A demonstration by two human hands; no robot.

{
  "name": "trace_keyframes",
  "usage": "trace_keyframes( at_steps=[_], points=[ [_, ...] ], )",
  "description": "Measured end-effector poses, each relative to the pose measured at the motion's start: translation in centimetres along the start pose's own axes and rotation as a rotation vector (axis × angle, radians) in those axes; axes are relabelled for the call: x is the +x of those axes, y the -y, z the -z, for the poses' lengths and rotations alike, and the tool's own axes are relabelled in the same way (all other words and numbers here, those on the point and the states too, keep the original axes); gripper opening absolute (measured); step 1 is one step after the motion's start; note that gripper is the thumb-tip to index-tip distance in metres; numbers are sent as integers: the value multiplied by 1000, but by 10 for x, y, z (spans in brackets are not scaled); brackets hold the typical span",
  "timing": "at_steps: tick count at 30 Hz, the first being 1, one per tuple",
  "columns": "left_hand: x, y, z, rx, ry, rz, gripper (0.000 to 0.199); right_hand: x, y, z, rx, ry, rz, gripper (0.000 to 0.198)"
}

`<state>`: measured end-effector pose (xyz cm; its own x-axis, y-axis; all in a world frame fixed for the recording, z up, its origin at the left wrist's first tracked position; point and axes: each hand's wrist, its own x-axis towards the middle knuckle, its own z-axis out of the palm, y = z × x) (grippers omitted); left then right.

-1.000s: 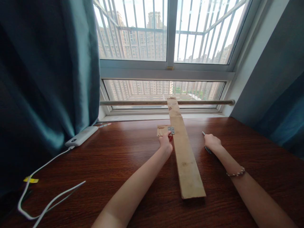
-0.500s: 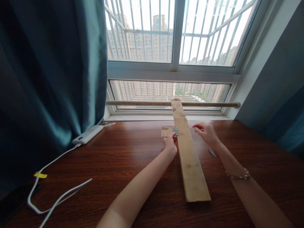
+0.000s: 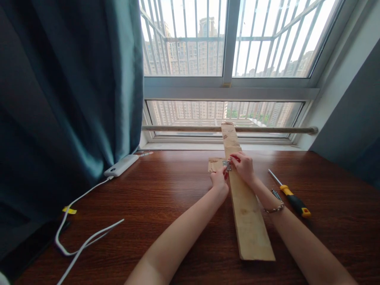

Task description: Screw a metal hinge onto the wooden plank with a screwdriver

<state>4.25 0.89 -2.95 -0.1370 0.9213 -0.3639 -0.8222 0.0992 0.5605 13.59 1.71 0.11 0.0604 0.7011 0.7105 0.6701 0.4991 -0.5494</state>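
A long wooden board [image 3: 252, 213] lies lengthwise on the table, with a short wood piece [image 3: 214, 164] at its left edge. A small metal hinge [image 3: 228, 164] spans the joint between them. My left hand [image 3: 220, 179] is closed at the hinge's lower edge, thumb and fingers pinching it against the wood. Over the board, my right hand [image 3: 242, 164] pinches a small thin screw at the hinge's right leaf; the fingers mostly hide it. Several loose screws [image 3: 276, 194] lie beside my right forearm.
A screwdriver [image 3: 292, 198] with a yellow and black handle rests to the right on the brown table [image 3: 178, 198]. At left are a white power bank [image 3: 121, 165], its white cable [image 3: 86, 194] and a blue curtain [image 3: 118, 79]. A rail [image 3: 267, 130] crosses before the window.
My right hand has moved left from beside the board onto the hinge. My left hand stays at the hinge. The view has shifted, and the screwdriver now shows at right.
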Motion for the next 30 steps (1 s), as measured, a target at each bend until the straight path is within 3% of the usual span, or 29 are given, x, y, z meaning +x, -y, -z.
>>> trace_keyframes(
  at_steps=[20,30],
  points=[
    [-2,-1,0,-6,-13,-11,18,-4,1,-5,-106,-9,127,15],
    [0,1,1,-10,-2,-4,21,-3,5,-2,-148,-28,111,11]
  ],
)
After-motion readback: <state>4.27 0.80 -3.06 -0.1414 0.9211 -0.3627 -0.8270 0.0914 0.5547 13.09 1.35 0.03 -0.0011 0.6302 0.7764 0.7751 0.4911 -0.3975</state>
